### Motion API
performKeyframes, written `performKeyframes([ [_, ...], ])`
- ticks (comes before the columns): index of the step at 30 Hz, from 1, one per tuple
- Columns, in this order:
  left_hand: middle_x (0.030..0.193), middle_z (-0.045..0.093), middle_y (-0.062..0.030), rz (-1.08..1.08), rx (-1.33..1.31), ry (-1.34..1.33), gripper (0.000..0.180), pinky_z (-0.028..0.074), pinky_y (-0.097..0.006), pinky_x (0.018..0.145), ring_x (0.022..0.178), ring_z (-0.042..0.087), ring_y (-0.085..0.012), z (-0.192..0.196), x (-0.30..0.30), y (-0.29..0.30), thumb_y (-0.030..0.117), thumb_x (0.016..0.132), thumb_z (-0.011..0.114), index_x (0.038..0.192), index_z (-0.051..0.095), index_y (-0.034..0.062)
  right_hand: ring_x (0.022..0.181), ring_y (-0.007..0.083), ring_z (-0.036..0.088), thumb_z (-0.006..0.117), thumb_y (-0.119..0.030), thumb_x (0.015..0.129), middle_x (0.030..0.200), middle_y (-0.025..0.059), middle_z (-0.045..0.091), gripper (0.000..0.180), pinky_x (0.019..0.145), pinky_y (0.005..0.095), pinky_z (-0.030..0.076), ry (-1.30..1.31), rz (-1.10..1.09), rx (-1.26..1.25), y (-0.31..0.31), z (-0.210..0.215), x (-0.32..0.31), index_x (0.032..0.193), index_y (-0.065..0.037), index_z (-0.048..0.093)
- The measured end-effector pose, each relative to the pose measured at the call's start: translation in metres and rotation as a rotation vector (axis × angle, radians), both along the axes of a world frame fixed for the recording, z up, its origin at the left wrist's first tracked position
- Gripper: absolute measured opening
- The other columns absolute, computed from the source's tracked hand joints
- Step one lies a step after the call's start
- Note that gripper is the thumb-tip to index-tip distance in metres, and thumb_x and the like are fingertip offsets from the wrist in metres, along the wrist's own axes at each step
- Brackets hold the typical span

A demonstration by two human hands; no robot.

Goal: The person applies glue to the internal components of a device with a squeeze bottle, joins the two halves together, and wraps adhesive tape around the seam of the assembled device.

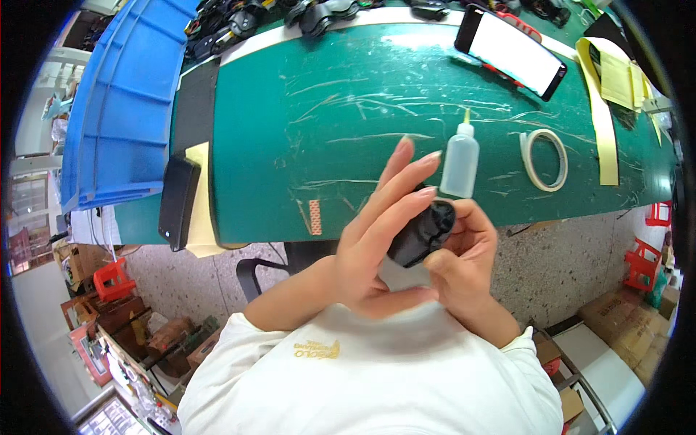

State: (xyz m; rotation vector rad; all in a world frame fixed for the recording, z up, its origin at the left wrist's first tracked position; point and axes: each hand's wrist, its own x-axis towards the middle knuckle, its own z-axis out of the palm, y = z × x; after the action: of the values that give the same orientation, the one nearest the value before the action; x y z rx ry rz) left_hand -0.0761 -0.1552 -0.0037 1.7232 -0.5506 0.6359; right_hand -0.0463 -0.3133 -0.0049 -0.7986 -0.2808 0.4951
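Observation:
My right hand [467, 264] grips a small black piece [413, 243] with a glossy, rounded surface, pinching it by its right side in front of my chest. Its exact kind cannot be made out. My left hand [370, 239] is open at the left of the piece, its fingers stretched up and apart and its thumb pointing right below. Those fingers hide part of the piece, and whether they touch it is unclear. Just beyond the hands, a translucent squeeze bottle [460, 163] with a thin yellowish nozzle stands on the green table [326, 145].
Right of the bottle lies a roll of tape [544, 159], with a lit phone [511, 54] behind it. A black box-like object [179, 203] and a blue bin [123, 109] are at the left. Several dark parts [315, 16] line the far edge; yellow sheets [616, 80] lie far right.

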Motion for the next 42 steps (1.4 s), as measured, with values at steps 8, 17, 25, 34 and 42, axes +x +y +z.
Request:
performKeyframes([
  [8,0.131,0.048,-0.0392,0.174,0.034,-0.066,0.044,0.052,-0.047,0.095,0.121,0.053,-0.0499,0.002,-0.001,-0.007,-0.006,0.076,0.072,0.118,0.061,-0.0105,0.105,0.0174,0.064,0.077,-0.002,0.080,0.113,0.0135,0.066,0.040,0.091,0.0332,0.052,0.366,0.111,0.079,-0.009,0.004,-0.004,0.113,0.003,0.055],
  [17,0.091,0.069,-0.0232,-0.066,0.545,0.185,0.059,0.059,-0.036,0.064,0.077,0.072,-0.0342,0.056,0.008,0.019,0.009,0.071,0.080,0.122,0.056,-0.0100,0.090,0.0289,0.063,0.087,-0.018,0.065,0.103,0.0144,0.067,0.047,0.076,0.0383,0.053,-1.012,-0.310,-0.561,-0.025,0.025,0.039,0.103,0.000,0.068],
  [25,0.082,0.069,-0.0146,-0.361,0.782,0.234,0.074,0.056,-0.034,0.055,0.067,0.070,-0.0295,0.082,0.025,0.016,0.007,0.073,0.078,0.137,0.044,-0.0056,0.077,0.0273,0.067,0.088,-0.012,0.061,0.087,0.0136,0.073,0.042,0.070,0.0330,0.054,-0.964,-0.080,-0.446,-0.033,0.020,0.048,0.096,0.005,0.073],
  [34,0.097,0.070,-0.0201,-0.032,0.150,0.317,0.058,0.056,-0.032,0.070,0.083,0.073,-0.0283,0.030,0.007,-0.012,0.013,0.078,0.076,0.126,0.054,-0.0084,0.079,0.0281,0.070,0.087,-0.012,0.066,0.088,0.0150,0.072,0.041,0.079,0.0356,0.057,-0.726,-0.131,-0.453,-0.039,0.017,0.042,0.102,0.002,0.072],
  [42,0.106,0.064,-0.0239,-0.052,-0.617,0.705,0.032,0.055,-0.034,0.072,0.088,0.068,-0.0271,0.001,-0.003,0.008,0.019,0.099,0.054,0.122,0.046,-0.0022,0.082,0.0288,0.068,0.081,-0.013,0.074,0.091,0.0126,0.071,0.028,0.073,0.0354,0.054,-0.909,-0.798,-1.018,-0.061,0.014,0.077,0.098,-0.003,0.070],
])
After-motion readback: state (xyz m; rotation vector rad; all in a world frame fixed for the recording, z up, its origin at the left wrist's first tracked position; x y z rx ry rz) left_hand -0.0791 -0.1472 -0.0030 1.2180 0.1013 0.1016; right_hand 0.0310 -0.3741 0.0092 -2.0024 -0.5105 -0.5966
